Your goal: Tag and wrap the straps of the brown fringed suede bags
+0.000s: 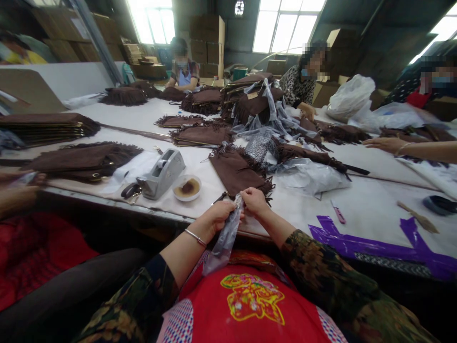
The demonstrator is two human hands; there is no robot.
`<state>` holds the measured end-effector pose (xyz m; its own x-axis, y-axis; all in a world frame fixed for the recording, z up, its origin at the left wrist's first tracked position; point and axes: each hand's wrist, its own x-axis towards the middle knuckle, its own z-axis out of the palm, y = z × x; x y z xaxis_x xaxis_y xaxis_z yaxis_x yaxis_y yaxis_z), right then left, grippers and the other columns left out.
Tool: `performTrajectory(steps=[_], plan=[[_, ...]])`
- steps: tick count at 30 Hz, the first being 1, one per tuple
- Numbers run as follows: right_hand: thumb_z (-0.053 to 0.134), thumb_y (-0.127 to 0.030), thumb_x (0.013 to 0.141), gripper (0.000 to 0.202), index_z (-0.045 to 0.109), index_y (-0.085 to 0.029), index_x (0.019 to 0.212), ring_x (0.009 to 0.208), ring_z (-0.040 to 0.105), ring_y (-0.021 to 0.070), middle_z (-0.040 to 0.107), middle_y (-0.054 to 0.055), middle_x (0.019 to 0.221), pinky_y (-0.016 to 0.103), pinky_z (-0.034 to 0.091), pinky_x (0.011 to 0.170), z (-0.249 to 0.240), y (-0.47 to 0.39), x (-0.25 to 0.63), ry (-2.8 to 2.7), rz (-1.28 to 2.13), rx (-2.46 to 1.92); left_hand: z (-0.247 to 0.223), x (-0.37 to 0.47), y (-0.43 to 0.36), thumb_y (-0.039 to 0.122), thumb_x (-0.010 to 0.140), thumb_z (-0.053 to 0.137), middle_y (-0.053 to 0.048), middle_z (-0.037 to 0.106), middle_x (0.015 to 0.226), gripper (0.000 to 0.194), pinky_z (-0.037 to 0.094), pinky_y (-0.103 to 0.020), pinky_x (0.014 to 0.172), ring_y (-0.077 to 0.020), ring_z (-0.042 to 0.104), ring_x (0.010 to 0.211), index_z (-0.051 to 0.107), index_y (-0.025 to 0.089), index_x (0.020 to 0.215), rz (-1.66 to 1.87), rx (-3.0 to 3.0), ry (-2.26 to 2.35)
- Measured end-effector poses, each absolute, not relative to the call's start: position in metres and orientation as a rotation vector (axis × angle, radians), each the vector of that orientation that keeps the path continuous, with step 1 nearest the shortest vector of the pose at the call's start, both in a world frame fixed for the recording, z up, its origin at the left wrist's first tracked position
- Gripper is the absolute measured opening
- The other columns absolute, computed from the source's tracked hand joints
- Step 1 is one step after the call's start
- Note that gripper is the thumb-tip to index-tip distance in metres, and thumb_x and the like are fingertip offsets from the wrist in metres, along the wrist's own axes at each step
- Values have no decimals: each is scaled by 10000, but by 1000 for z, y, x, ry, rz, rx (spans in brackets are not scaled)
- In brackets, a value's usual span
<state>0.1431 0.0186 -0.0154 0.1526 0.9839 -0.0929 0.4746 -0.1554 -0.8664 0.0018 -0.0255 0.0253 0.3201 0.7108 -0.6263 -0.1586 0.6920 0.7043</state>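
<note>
Both hands meet at the table's front edge, low in the middle of the view. My left hand (220, 214), with a bangle at its wrist, is closed on a strip of clear plastic (224, 243) that hangs down over the red apron. The fingers of my right hand (254, 201) pinch the top end of the same plastic. Just beyond them lies a brown fringed bag (237, 169), with a black zipper pull (219, 197) beside my left hand. Whatever small part is between the fingertips is hidden.
Left of the bag are a bowl (187, 187) and a grey tape dispenser (162, 174). Rightward lie a plastic bag (310, 176), a pink cutter (338, 213), a brush (419, 218) and purple tape (360, 245). Brown bags pile up behind; other people's hands reach in from both sides.
</note>
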Motion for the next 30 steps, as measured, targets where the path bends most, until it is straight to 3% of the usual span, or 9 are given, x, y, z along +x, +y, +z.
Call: performTrajectory(steps=[4, 7, 14, 18, 21, 23, 26, 30], plan=[[578, -344, 809, 187, 631, -179, 738, 442, 575, 143, 605, -8, 505, 219, 413, 444, -8, 17, 147, -1448, 1018, -1707, 16, 2, -28, 134, 867, 499, 28, 512, 583, 68, 319, -153, 392, -43, 399, 385, 539, 139, 813, 628, 596, 1066], [585, -337, 806, 182, 637, -180, 730, 428, 580, 146, 616, 1, 515, 217, 393, 416, -3, 18, 152, -1457, 952, -1766, 7, 2, -34, 188, 880, 512, 47, 485, 598, 83, 234, -159, 383, -31, 326, 372, 506, 165, 799, 673, 774, 1133], [558, -343, 841, 194, 650, -187, 773, 401, 551, 146, 574, -15, 471, 222, 388, 410, -8, 21, 153, -1495, 963, -1870, -1, 2, -40, 293, 896, 530, -8, 561, 572, 200, 373, -231, 512, -121, 497, 505, 576, 172, 744, 591, 1268, 1464], [512, -299, 891, 229, 681, -177, 796, 584, 618, 171, 653, 39, 613, 259, 463, 596, 5, 23, 158, -1785, 736, -1850, 1, 2, -42, 266, 874, 555, -44, 619, 620, 175, 396, -247, 561, -147, 537, 570, 596, 177, 729, 605, 1315, 1500], [491, -245, 922, 234, 707, -179, 980, 868, 634, 200, 703, 93, 910, 289, 459, 804, 23, 16, 167, -2051, 411, -1595, 2, 2, -44, 274, 873, 559, -43, 622, 648, 174, 376, -239, 520, -131, 511, 530, 585, 181, 729, 651, 1195, 1479], [500, -209, 922, 265, 691, -202, 1104, 973, 604, 197, 672, 99, 1055, 289, 436, 860, 32, 7, 172, -2272, 360, -1319, 2, 1, -45, 297, 883, 551, -21, 602, 655, 176, 347, -231, 477, -110, 468, 478, 567, 184, 749, 681, 1066, 1416], [563, -201, 896, 250, 703, -231, 1101, 978, 566, 198, 642, 94, 1081, 297, 411, 855, 35, -5, 175, -2608, 345, -942, 2, -1, -45, 316, 897, 534, 12, 549, 651, 190, 306, -218, 438, -80, 405, 431, 528, 186, 759, 710, 908, 1287], [553, -161, 892, 195, 731, -211, 956, 889, 537, 191, 656, 89, 1007, 313, 374, 805, 27, -4, 170, -2726, 193, -840, 4, -2, -46, 345, 895, 539, 12, 548, 681, 210, 320, -219, 445, -77, 409, 446, 511, 187, 760, 712, 875, 1251]])
